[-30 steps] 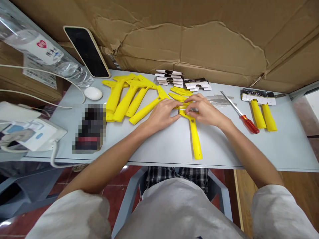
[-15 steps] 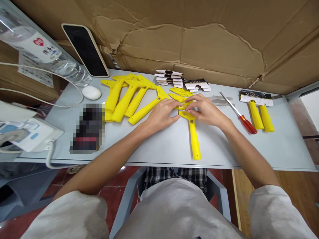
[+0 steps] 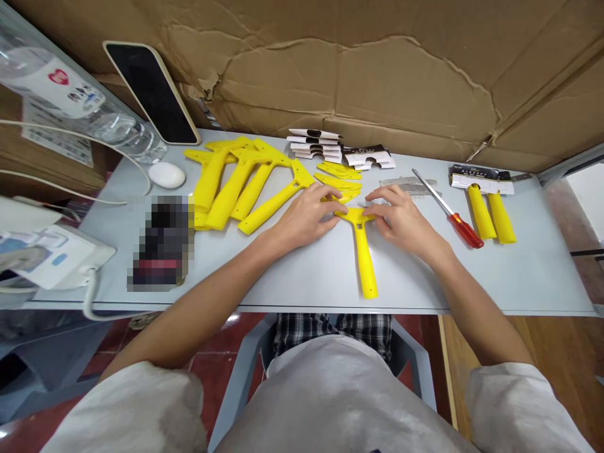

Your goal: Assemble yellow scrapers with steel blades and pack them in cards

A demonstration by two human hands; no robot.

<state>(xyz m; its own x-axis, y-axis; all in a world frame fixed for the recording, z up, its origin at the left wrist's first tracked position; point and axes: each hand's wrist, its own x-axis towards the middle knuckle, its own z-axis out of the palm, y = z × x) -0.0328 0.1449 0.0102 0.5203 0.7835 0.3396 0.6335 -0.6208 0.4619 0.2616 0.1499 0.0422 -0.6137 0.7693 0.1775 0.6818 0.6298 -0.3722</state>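
Note:
A yellow T-shaped scraper handle lies on the table before me, its wide head away from me and its grip end towards me. My left hand pinches the left end of the head with curled fingers. At the right end, my right hand holds the head between thumb and fingers; the fingertips partly hide it. Just beyond the hands lie several loose curved yellow strips. Thin metal blades rest past my right hand, beside a screwdriver with a red handle.
More yellow scraper handles are piled at the left. Folded cards stand at the back; two carded scrapers lie right. A phone, bottle, white oval object, blurred dark object and power strip occupy the left.
My right hand has moved right from the top of the scraper head to its right end, uncovering the middle. My left hand stays at the left end. The view has shifted slightly.

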